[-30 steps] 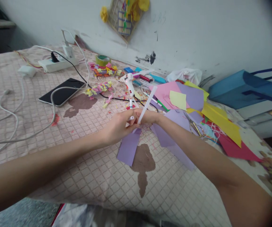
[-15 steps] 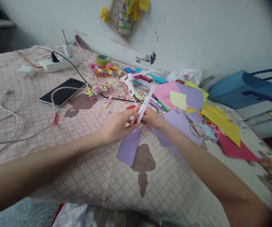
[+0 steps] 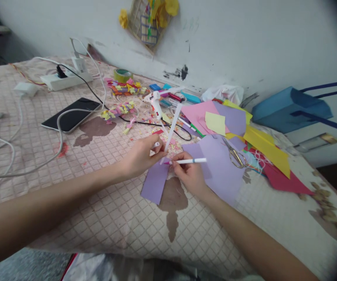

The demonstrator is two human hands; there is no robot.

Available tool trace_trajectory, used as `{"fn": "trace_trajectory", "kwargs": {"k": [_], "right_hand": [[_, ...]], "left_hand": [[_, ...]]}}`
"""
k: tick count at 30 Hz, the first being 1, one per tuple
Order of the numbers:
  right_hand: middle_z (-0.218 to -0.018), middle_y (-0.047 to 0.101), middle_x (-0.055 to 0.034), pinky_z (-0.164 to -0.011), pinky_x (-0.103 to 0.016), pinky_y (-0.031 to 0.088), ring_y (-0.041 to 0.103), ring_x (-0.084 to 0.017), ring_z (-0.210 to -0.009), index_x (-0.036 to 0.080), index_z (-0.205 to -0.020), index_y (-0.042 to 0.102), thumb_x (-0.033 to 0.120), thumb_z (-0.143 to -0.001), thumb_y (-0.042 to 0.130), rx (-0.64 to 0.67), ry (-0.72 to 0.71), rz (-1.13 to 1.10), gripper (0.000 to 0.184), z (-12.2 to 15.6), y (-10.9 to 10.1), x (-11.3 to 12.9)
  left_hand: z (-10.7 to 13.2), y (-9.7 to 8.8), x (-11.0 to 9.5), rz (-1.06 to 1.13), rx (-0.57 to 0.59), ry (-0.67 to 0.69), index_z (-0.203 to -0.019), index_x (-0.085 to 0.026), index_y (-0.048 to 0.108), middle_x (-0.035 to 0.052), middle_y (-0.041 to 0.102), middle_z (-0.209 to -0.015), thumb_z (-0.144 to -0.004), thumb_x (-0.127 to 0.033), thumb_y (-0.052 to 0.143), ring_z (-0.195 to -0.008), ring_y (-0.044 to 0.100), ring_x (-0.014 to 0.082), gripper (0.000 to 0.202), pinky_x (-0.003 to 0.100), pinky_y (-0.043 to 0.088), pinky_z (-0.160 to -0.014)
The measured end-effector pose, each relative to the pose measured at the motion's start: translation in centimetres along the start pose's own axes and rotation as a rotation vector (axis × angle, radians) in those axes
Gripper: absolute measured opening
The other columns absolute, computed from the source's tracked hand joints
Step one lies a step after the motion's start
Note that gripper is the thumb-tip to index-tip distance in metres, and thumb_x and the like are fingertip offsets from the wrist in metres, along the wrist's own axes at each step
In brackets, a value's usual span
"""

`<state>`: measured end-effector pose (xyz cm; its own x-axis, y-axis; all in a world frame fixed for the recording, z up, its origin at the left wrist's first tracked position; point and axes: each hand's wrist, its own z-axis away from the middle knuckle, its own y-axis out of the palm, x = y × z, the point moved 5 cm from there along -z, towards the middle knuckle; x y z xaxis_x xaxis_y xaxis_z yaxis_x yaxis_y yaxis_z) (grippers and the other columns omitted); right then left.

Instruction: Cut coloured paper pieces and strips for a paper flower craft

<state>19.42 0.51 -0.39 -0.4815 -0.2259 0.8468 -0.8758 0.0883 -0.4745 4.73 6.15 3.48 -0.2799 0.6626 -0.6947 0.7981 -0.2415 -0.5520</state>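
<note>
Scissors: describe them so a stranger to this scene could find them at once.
Start at the blue bag by the wall and come down to the spread of coloured paper. The scissors lie flat on the big purple sheet, just right of the right hand. They are the only metal tool among the sheets.

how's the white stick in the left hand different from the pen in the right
The white stick in the left hand points steeply up; the pen in the right hand lies nearly level. The stick looks thicker and all white; the pen has a bluish end. Both are slim.
</note>
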Motion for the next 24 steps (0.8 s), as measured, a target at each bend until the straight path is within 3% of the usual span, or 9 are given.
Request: {"fn": "trace_trajectory", "kwargs": {"k": [24], "right_hand": [[-0.072,0.052,0.0000,-0.056,-0.024,0.038,0.049,-0.013,-0.063,0.020,-0.080,0.052,0.026,-0.084,0.046,0.073,-0.039,0.050,0.009,-0.05,0.60,0.11]], "left_hand": [[0.16,0.15,0.12,0.004,0.001,0.026,-0.068,-0.018,0.040,-0.0021,0.056,-0.070,-0.075,-0.015,0.056,-0.062,0.051,0.0092,0.017,0.022,0.038,-0.058]]}}
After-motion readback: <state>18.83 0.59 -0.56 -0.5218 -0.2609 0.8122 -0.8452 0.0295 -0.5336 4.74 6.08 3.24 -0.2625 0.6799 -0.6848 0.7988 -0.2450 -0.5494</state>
